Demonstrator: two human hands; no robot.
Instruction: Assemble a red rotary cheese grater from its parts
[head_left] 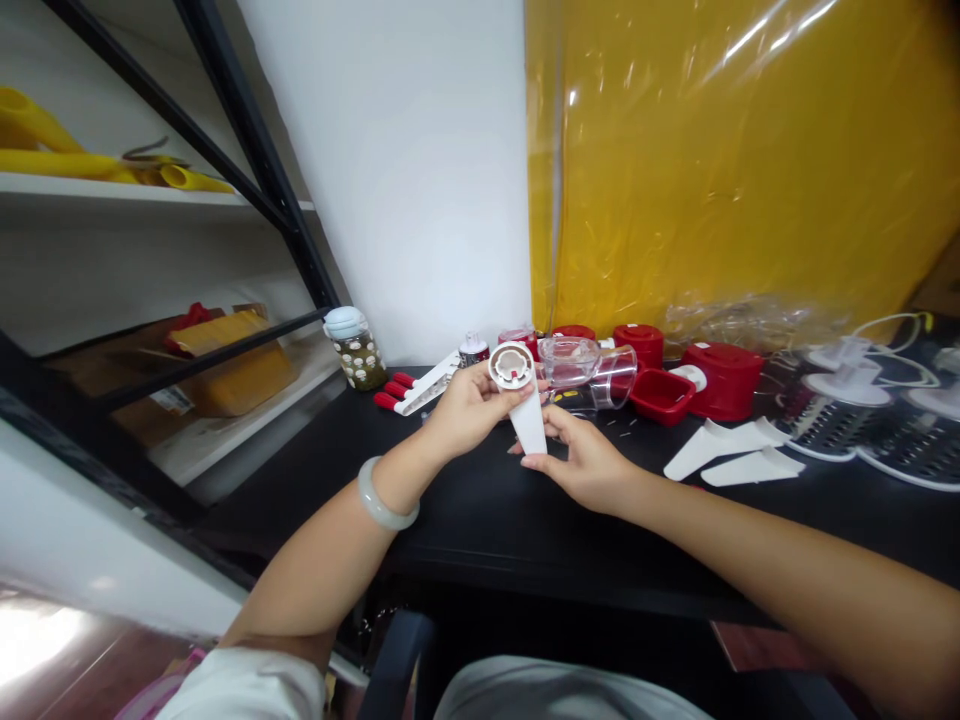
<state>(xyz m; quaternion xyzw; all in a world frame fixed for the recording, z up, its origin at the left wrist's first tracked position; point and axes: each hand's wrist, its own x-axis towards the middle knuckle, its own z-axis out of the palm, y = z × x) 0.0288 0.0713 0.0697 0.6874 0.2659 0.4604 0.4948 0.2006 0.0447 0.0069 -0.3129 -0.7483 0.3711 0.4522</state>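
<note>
White handle part [532, 428] with a round head is held up over the table [480, 535], near the middle of the view, its round head at the top and its flat shank slanting down towards the right. The open face of the head is turned to the camera and shows a pale rim, a brownish ring inside it and a small red spot near its lower edge. The left hand [466, 412] grips the part just under the head, its thumb laid across the top of the shank. The right hand [583, 462] pinches the lower end, thumb at the bottom edge and fingers at the right side, so both hands are closed around the same piece. A pale bangle [384, 496] circles the left wrist. Behind the hands stand clear plastic cups [616, 378], and beside these a red tray [663, 396] and a larger red housing [726, 382]. Two loose white pieces [712, 446] lie to the right, near slotted metal drums [817, 418] with white tops. To the left, white handles with red grips [431, 384] lie near a patterned bottle [358, 360] with a light blue lid. Yellow sheeting [720, 160] hangs behind the table.
</note>
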